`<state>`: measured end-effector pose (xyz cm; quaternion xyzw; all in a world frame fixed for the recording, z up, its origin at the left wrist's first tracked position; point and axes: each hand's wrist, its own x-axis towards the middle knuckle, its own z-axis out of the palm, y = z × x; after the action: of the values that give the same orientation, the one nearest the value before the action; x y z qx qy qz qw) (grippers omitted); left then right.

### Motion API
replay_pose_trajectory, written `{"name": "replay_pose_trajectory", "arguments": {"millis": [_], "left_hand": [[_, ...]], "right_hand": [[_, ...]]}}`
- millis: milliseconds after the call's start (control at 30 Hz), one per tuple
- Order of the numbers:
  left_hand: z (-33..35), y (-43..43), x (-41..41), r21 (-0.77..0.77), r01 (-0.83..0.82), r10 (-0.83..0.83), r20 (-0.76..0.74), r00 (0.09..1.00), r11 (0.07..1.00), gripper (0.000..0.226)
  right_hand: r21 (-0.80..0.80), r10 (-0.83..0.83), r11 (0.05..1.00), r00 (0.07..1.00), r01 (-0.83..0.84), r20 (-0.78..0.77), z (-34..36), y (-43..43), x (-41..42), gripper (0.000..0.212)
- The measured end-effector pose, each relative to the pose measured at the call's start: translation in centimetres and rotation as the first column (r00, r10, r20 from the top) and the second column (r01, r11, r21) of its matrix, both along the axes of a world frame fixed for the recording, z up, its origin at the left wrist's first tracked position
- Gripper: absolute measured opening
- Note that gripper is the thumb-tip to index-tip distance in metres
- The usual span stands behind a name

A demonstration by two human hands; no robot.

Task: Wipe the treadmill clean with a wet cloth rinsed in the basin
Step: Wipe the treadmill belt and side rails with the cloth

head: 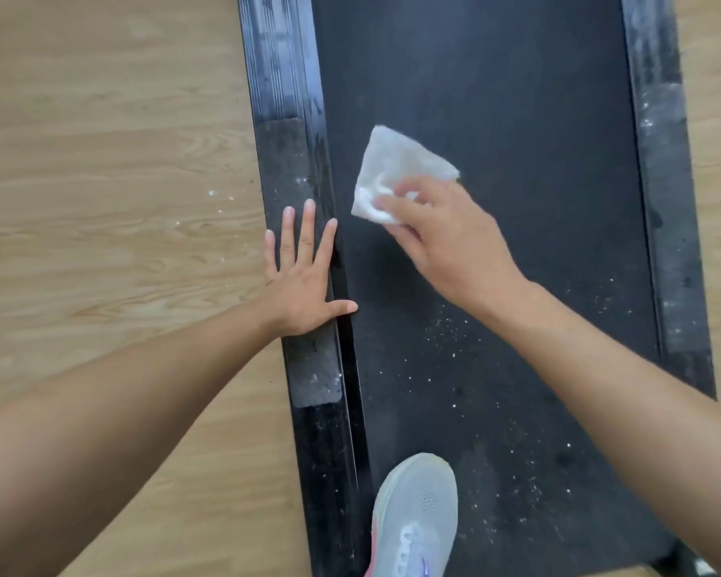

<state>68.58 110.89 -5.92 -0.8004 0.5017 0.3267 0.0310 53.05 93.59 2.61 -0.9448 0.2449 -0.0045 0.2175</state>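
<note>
We see the white cloth (396, 168) on the black treadmill belt (517, 118), gripped by the right hand (446, 243).

The cloth is on the belt near the left side rail (292, 160), with its free corner pointing away from us. The right fingers curl and pinch its near edge. The long axis of the belt runs forward from us, and white specks lie on it. The left hand (304, 281) rests on the rail with its fingers straight and spread. A grey shoe (417, 514) stands on the belt, and the floor (101, 160) is pale wood.

Home exercise space, treadmill (496, 97), wood-look floor (101, 160)
</note>
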Motion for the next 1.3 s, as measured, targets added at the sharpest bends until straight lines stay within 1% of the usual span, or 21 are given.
{"name": "replay_pose_trajectory", "arguments": {"millis": [33,67,133,167,233,300,400,500,533,600,667,700,767,800,833,900,1033,1100,1167,1233,1300], "left_hand": [[-0.1,0.0,0.1,0.005,0.011,-0.011,0.000,1.000,1.000,0.125],[-0.2,0.0,0.0,0.013,0.016,-0.016,-0.006,1.000,1.000,0.125],[-0.7,0.2,0.0,0.001,0.027,-0.027,0.018,0.999,1.000,0.125],[-0.6,0.2,-0.1,0.001,0.027,-0.027,0.031,0.999,1.000,0.125],[-0.1,0.4,-0.2,-0.001,0.007,-0.007,0.016,1.000,1.000,0.126],[0.1,0.5,-0.3,-0.019,-0.002,0.003,0.030,1.000,1.000,0.127],[0.5,0.6,-0.4,-0.014,-0.020,0.020,0.011,1.000,1.000,0.129],[0.8,0.8,-0.6,-0.032,-0.039,0.040,0.010,0.999,0.999,0.130],[0.8,0.8,-0.6,-0.035,-0.045,0.045,-0.002,0.999,0.998,0.130],[0.4,1.0,-0.5,-0.053,-0.055,0.056,0.012,0.998,0.997,0.131],[0.2,0.9,-0.4,-0.051,-0.045,0.046,0.013,0.999,0.998,0.129],[0.0,0.8,-0.4,-0.052,-0.044,0.045,0.008,0.999,0.998,0.127],[-0.2,0.6,-0.3,-0.062,-0.048,0.049,0.013,0.999,0.997,0.126],[-0.2,0.5,-0.4,-0.060,-0.048,0.048,0.009,0.999,0.997,0.125],[-0.5,0.3,-0.4,-0.064,-0.052,0.053,0.014,0.998,0.997,0.125],[-1.2,0.1,-0.6,-0.101,-0.063,0.069,0.053,0.996,0.993,0.124],[-2.1,0.6,-0.9,-0.186,-0.070,0.087,0.083,0.993,0.980,0.122],[-2.2,0.6,-0.8,-0.201,-0.079,0.097,0.084,0.992,0.976,0.122],[-2.2,0.6,-0.5,-0.210,-0.111,0.124,0.049,0.991,0.971,0.116],[-2.0,0.6,-0.1,-0.188,-0.169,0.165,-0.040,0.986,0.967,0.106],[-2.0,0.3,0.1,-0.164,-0.184,0.172,-0.085,0.981,0.969,0.095]], "right_hand": [[-0.029,0.077,0.996,0.991,-0.080,-0.111,-1.4,1.6,-0.3,0.029],[-0.008,0.152,0.987,0.958,-0.159,-0.243,-2.6,3.4,-0.7,0.033],[0.067,0.252,0.966,0.860,-0.249,-0.443,-3.4,6.1,-2.0,0.048],[0.089,0.257,0.965,0.844,-0.245,-0.471,-2.6,6.5,-2.6,0.056],[0.125,0.246,0.969,0.840,-0.212,-0.484,1.2,6.3,-3.6,0.064],[0.068,0.233,0.970,0.813,-0.234,-0.533,5.5,5.4,-5.0,0.065],[0.015,0.225,0.958,0.715,-0.288,-0.662,12.5,4.5,-7.1,0.064],[0.020,0.212,0.953,0.618,-0.302,-0.757,14.7,5.1,-7.6,0.062],[0.013,0.190,0.961,0.623,-0.276,-0.759,13.8,5.3,-7.1,0.060],[-0.002,0.121,0.985,0.710,-0.170,-0.694,10.3,5.7,-5.3,0.050],[0.024,0.003,1.000,0.835,0.012,-0.551,5.7,6.1,-2.7,0.042],[0.057,-0.073,0.992,0.879,0.113,-0.472,3.3,6.5,-1.5,0.044],[0.147,-0.202,0.955,0.928,0.257,-0.313,-0.9,7.0,0.9,0.050],[0.169,-0.233,0.945,0.940,0.279,-0.249,-2.7,7.2,2.0,0.051],[0.167,-0.244,0.945,0.947,0.280,-0.209,-4.5,7.3,2.8,0.052],[0.105,-0.237,0.961,0.957,0.256,-0.168,-7.7,7.2,4.1,0.056],[-0.166,-0.229,0.965,0.959,0.202,-0.168,-11.8,7.7,4.0,0.068],[-0.210,-0.206,0.962,0.970,0.176,-0.131,-12.6,7.6,3.6,0.070],[-0.238,-0.149,0.964,0.980,0.115,-0.130,-13.1,7.4,3.3,0.071],[-0.276,-0.105,0.959,0.983,0.059,-0.154,-13.0,7.3,3.1,0.071],[-0.287,-0.113,0.957,0.972,0.051,-0.204,-12.6,7.2,3.4,0.070]]}}
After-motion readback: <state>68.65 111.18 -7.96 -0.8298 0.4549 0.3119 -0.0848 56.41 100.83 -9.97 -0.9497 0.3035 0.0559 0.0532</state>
